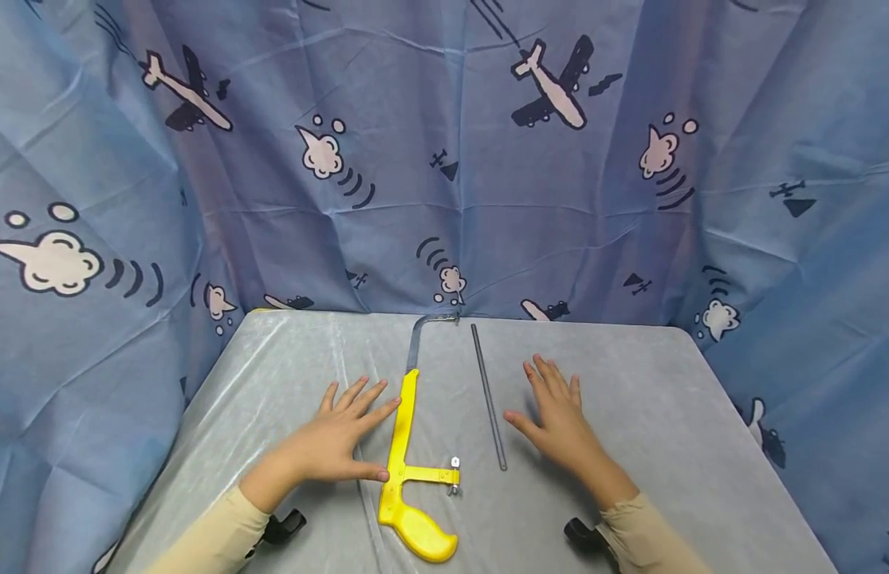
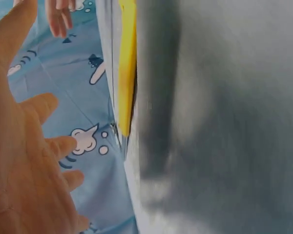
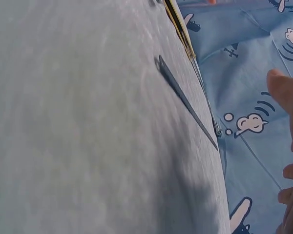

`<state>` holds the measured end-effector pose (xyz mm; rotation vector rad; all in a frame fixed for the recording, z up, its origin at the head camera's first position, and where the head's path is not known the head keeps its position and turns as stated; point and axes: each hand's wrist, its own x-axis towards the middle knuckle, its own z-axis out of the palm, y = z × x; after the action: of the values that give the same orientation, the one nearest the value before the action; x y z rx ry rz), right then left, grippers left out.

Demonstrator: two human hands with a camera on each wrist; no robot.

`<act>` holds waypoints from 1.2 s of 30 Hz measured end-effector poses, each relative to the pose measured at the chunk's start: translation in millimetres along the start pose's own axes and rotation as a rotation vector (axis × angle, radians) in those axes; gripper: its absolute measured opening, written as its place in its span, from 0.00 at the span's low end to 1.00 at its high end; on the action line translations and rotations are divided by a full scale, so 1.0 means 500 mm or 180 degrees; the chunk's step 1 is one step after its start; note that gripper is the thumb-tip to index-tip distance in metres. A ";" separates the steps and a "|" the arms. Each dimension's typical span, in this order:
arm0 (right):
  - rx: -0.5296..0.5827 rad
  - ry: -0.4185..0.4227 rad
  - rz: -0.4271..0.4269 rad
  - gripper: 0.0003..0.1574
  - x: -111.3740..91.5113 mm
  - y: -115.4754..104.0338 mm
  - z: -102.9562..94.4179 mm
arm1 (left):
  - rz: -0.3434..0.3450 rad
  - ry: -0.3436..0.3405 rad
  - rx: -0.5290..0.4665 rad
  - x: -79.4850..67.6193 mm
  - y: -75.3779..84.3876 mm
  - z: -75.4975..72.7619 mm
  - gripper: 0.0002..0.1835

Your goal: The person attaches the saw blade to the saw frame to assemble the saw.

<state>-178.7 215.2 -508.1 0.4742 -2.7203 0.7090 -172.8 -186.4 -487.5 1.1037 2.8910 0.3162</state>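
Observation:
A hacksaw frame with a yellow handle [image 1: 404,430] and a grey metal front arm lies lengthwise on the table in the head view. To its right lies a separate hacksaw blade [image 1: 489,397], thin and dark grey. My left hand [image 1: 336,442] is just left of the frame with fingers spread, its thumb and fingertips near the yellow edge; contact cannot be told. My right hand [image 1: 562,422] hovers right of the blade, fingers extended, holding nothing. In the left wrist view the yellow frame [image 2: 128,68] is seen edge-on; in the right wrist view the blade [image 3: 183,97] lies apart from the hand.
The table [image 1: 652,414] has a grey-white, slightly wrinkled cover. A blue curtain [image 1: 387,239] printed with airplanes hangs behind it and along both sides. Black wrist mounts [image 1: 285,526] show beneath both forearms.

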 end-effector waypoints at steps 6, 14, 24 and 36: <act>0.0165 0.0031 0.0132 0.59 0.011 -0.011 0.012 | 0.0017 -0.0033 -0.0142 0.019 0.019 0.021 0.57; 0.0224 0.0107 0.0123 0.53 0.023 -0.022 0.040 | 0.0160 -0.0077 -0.0151 0.034 0.046 0.036 0.58; 0.0431 -0.0087 0.0431 0.44 0.038 -0.034 0.062 | 0.0231 -0.0163 -0.0287 0.058 0.084 0.038 0.57; 0.0207 -0.0140 0.0620 0.37 0.049 -0.037 0.083 | 0.0486 -0.0335 -0.0613 0.071 0.119 0.048 0.55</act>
<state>-201.8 172.7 -526.6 0.2434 -2.8182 0.8481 -157.7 -115.1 -497.7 1.2668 2.6261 0.5127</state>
